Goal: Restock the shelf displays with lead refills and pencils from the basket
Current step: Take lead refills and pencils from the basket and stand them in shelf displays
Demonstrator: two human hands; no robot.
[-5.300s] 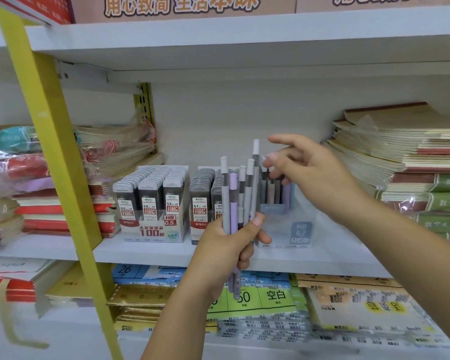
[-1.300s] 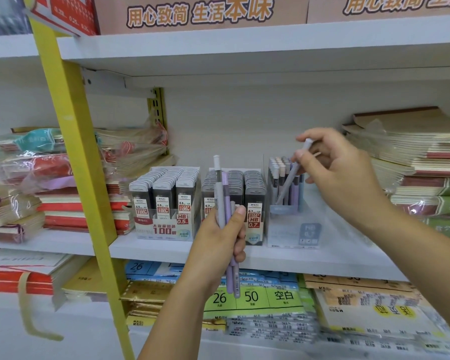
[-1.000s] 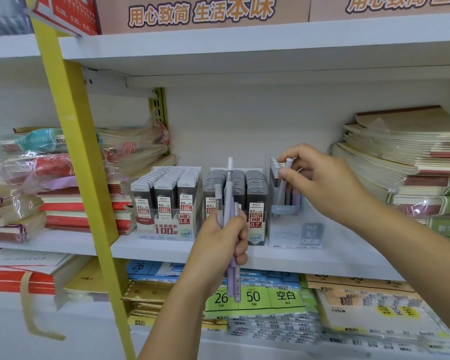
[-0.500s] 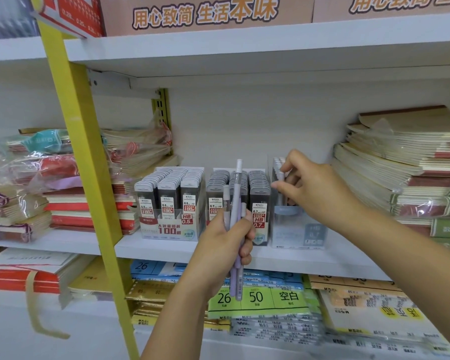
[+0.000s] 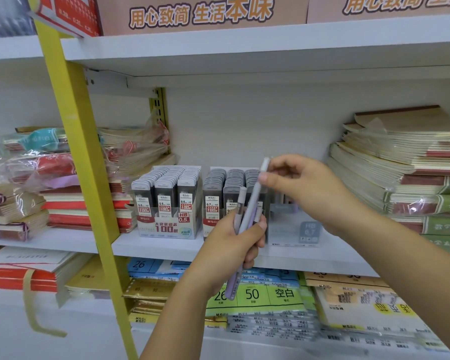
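Observation:
My left hand (image 5: pixel 234 242) grips a small bunch of pale purple and grey pencils (image 5: pixel 244 216) upright in front of the shelf. My right hand (image 5: pixel 304 185) pinches the top of the tallest pencil (image 5: pixel 259 183) in that bunch, just above my left hand. Behind both hands stands the clear pencil display box (image 5: pixel 294 227); its pencils are mostly hidden by my right hand. To its left sit the 0.7 lead refill display (image 5: pixel 218 198) and the 0.5 lead refill display (image 5: pixel 166 201), both full of dark cases. The basket is out of view.
A yellow upright post (image 5: pixel 81 178) crosses the left of the view. Wrapped notebook stacks (image 5: pixel 405 178) fill the shelf's right side and more wrapped books (image 5: pixel 37 183) the left. Paper packs (image 5: pixel 257 294) lie on the shelf below. The upper shelf board (image 5: pixel 244 45) overhangs.
My right hand has left the pencil display box and come back to the bunch, now pinching the tallest pencil's top. The bunch in my left hand is smaller than five seconds ago.

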